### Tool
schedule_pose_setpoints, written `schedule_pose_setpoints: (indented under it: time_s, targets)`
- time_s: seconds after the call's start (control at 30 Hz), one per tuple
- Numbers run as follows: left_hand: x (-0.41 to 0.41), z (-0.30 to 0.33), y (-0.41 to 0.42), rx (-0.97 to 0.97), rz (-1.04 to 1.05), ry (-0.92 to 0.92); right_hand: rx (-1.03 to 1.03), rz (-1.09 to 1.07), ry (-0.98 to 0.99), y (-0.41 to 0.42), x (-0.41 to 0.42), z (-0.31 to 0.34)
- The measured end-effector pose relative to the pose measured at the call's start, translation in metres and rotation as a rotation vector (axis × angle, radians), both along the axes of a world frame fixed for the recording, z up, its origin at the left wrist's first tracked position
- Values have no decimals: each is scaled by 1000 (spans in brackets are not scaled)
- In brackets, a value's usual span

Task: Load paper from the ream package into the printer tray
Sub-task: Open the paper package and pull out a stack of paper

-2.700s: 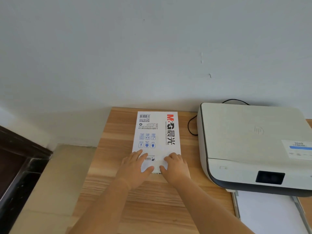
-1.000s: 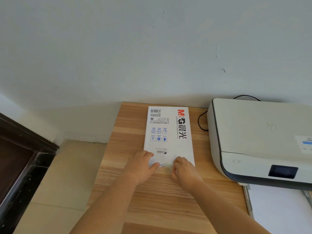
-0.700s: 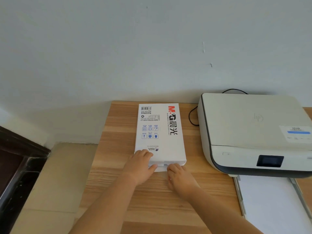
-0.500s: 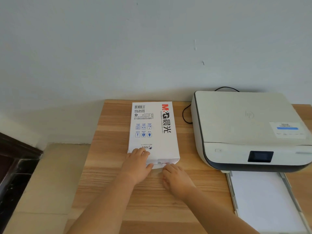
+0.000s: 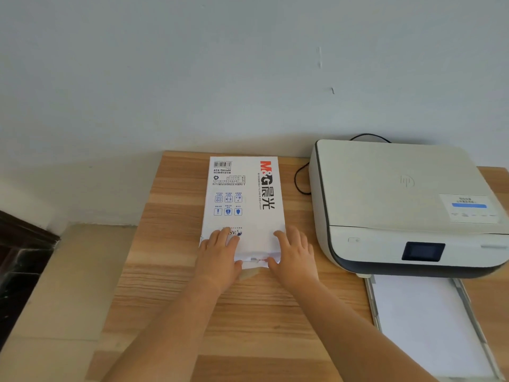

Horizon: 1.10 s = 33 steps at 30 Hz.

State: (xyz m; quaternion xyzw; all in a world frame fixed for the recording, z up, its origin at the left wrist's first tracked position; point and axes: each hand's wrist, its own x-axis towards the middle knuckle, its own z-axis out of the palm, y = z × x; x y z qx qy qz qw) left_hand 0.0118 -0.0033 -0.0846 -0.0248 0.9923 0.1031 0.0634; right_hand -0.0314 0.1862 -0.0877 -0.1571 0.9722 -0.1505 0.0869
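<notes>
— Fingers (image 5: 220, 238) of the left hand (image 5: 217, 260) lie spread on top of the ream package (image 5: 243, 205), with the thumb hooked at its near end, so the hand grips that end. What else, biggest first?

— Wooden table (image 5: 170, 285) against the pale wall (image 5: 192, 64). On its right side sits the white printer (image 5: 391, 199), lid down, small dark screen (image 5: 422, 251) on the front, a black cable (image 5: 298, 180) looping out behind it.

— And the tray?

— The printer tray (image 5: 371, 301) is pulled out toward the person, with white paper (image 5: 424, 323) lying flat in it.

— Where is the package?

— Flat on the table, just left of the printer and apart from it, long side running away from the person, M&G lettering on top. Its near end flap looks torn and crumpled.

— The right hand (image 5: 296, 257)?

— Mirrors the other: fingers over the top near corner, thumb at the torn flap, gripping the package end.
</notes>
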Motion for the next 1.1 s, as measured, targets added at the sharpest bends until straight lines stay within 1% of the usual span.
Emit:
schedule_pose_setpoints:
  time_s: [0.3,0.57,0.63,0.73,0.93,1.1]
  targets:
    - [-9,-10,3,-27,11,-4,3,-117,-44,3,7,-23]
    - [-8,-9,5,-21,5,-22,5,-71,-19,18,16,-22]
    - [-8,-9,5,-19,9,-24,11,-96,-22,20,15,-20]
    - [-9,-9,5,-23,8,-36,59,-108,-39,19,14,-18]
    - [-8,-9,1,-30,-9,-38,196,33,72,14,17,-19]
    - [-8,-10,1,-39,-16,-53,226,1,67,11,16,-19]
